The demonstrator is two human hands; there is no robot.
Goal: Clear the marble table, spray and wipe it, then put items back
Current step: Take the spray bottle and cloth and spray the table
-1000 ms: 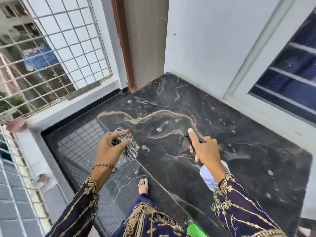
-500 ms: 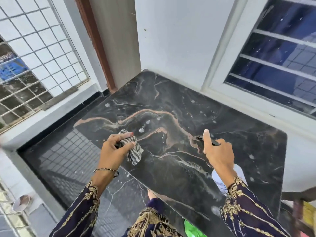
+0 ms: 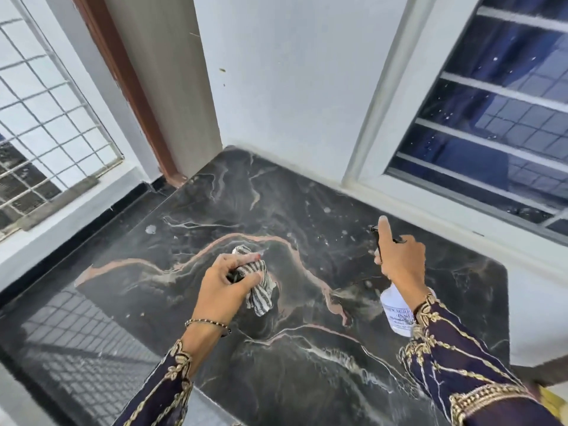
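The dark marble table (image 3: 307, 210) with pink and white veins fills the middle of the view, dotted with spray droplets. My left hand (image 3: 224, 281) holds a bunched black-and-white striped cloth (image 3: 261, 287) just above the table's centre. My right hand (image 3: 399, 259) grips a white spray bottle (image 3: 396, 312) with a black trigger head, index finger raised along the top, nozzle pointing toward the far right part of the table. The bottle's lower body with a printed label shows under my wrist.
A white wall (image 3: 292, 72) and a barred window (image 3: 507, 103) border the table's far side. A brown door frame (image 3: 132, 96) stands at the back left. A metal grille (image 3: 46, 118) and dark polished floor (image 3: 76, 333) lie to the left.
Both hands have moved forward over the table. The cloth now hovers over the centre and the spray bottle has shifted toward the far right. The view has tilted up toward the wall.
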